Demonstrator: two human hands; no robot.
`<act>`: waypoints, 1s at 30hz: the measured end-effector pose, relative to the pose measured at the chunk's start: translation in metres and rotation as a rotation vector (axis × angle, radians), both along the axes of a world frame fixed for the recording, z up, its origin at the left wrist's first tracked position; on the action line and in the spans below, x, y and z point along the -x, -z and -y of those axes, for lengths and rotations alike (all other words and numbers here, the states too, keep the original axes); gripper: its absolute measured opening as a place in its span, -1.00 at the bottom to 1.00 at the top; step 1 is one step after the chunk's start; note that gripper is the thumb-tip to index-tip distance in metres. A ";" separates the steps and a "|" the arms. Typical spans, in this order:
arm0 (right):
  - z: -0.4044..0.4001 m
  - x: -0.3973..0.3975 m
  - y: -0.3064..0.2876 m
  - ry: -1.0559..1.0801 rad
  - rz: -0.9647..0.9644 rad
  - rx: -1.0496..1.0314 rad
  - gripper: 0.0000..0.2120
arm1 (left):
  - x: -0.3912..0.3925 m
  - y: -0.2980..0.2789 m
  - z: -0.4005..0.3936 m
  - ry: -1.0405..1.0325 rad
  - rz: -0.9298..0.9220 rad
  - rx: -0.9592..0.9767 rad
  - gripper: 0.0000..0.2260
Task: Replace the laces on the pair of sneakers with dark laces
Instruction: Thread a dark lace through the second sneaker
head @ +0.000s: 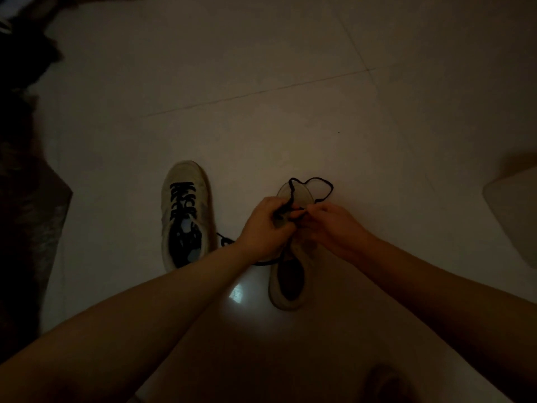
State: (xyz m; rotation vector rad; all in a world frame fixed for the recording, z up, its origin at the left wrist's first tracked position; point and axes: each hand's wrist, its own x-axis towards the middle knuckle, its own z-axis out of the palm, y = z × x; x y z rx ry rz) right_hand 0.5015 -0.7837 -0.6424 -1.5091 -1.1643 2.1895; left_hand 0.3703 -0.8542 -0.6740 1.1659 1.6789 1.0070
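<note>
Both hands pinch the lace (312, 184): left hand (263, 225), right hand (328, 225), over the shoe (290, 274); in this dark it could miss a hole or tangle

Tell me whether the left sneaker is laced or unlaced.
Laced: the left sneaker on the floor shows dark lace crossing in rows up its front, and no hand touches it.

Two pale sneakers stand side by side on the floor, toes pointing away. The left sneaker (186, 213) is already laced in black. On the right sneaker (290, 274) a dark lace (316, 187) loops loosely over the toe.
</note>
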 end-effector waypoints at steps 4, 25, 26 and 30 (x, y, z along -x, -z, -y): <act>-0.001 0.010 0.001 0.084 0.082 -0.073 -0.72 | 0.005 0.007 0.007 0.289 -0.421 0.004 -0.33; -0.021 -0.033 -0.026 -0.200 0.118 -0.436 -0.67 | 0.013 0.003 0.012 0.185 -0.703 0.018 -0.54; -0.021 -0.029 -0.028 -0.067 -0.080 -0.258 -0.58 | 0.012 0.002 0.011 0.152 -0.705 0.025 -0.58; -0.024 -0.026 -0.031 0.385 -0.442 0.320 -0.50 | 0.023 -0.003 0.011 0.010 -0.719 0.048 -0.69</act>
